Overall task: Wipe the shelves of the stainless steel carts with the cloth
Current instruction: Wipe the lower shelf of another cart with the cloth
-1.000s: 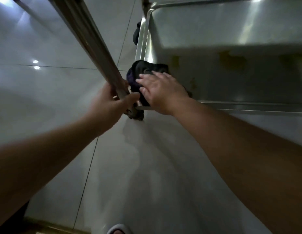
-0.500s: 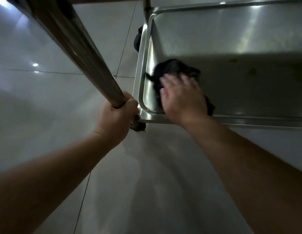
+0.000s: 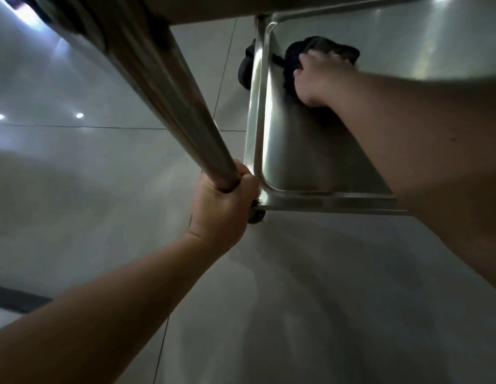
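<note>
Your left hand (image 3: 221, 209) is wrapped tight around the steel post (image 3: 169, 106) of the cart, fingers curled over its lower end, just beside the near corner of the bottom shelf (image 3: 310, 162). Your right hand (image 3: 318, 79) presses down on the dark cloth (image 3: 296, 51), fingers spread flat over it; you cannot tell whether the thumb grips it. The cloth lies bunched under and beyond that hand, on the shelf's surface near the far left corner, close to the raised rim. Past the rim, left of the cloth, a black caster (image 3: 245, 70) shows. Glossy floor tiles (image 3: 75, 176) lie beneath both arms.
</note>
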The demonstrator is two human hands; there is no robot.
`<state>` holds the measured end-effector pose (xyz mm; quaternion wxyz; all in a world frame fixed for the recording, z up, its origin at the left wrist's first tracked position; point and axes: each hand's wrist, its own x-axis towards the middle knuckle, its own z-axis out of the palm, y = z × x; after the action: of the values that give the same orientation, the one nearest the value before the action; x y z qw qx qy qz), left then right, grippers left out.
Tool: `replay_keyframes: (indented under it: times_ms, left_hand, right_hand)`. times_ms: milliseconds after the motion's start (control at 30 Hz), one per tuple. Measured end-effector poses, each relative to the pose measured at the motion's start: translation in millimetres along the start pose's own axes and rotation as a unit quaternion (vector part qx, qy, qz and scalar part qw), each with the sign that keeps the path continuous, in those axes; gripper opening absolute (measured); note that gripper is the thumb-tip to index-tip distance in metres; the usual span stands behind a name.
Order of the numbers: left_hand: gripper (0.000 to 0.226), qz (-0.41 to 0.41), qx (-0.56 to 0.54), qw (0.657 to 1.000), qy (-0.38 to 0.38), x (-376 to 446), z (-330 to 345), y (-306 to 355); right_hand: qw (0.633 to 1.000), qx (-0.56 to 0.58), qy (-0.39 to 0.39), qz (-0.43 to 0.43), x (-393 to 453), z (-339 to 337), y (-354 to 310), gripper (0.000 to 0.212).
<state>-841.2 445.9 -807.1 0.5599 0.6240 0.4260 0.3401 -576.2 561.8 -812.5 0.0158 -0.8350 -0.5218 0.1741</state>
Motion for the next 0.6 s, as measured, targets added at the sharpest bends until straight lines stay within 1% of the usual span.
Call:
replay_keyframes:
  times_ms: [167, 300, 400, 467, 533, 600]
  left_hand:
    - [0.016, 0.006, 0.010, 1.000, 0.008, 0, 1, -4]
    - [0.016, 0.016, 0.027, 0.999, 0.020, -1, 0, -7]
    - [0.017, 0.022, 0.031, 0.999, 0.017, 0, 0, -7]
    - [0.022, 0.021, 0.030, 0.999, 0.024, 0, 0, -7]
    - [0.027, 0.022, 0.017, 0.999, 0.038, 1, 1, -5]
    - [0.019, 0.036, -0.004, 0.999, 0.028, -1, 3, -3]
  right_hand:
    - [0.999, 0.028, -0.007, -0.029, 20, -6, -10, 0.061]
    - [0.995, 0.048, -0.027, -0.077, 14, -1, -20, 0.063]
    - [0.989, 0.064, -0.039, -0.131, -21, 10, -23, 0.059]
    - [0.982, 0.039, -0.041, -0.180, -58, 22, -27, 0.057]
    - [0.971, 0.015, -0.062, -0.231, -104, 38, -28, 0.056]
    - [0.958, 0.025, -0.084, -0.275, -149, 53, -24, 0.055]
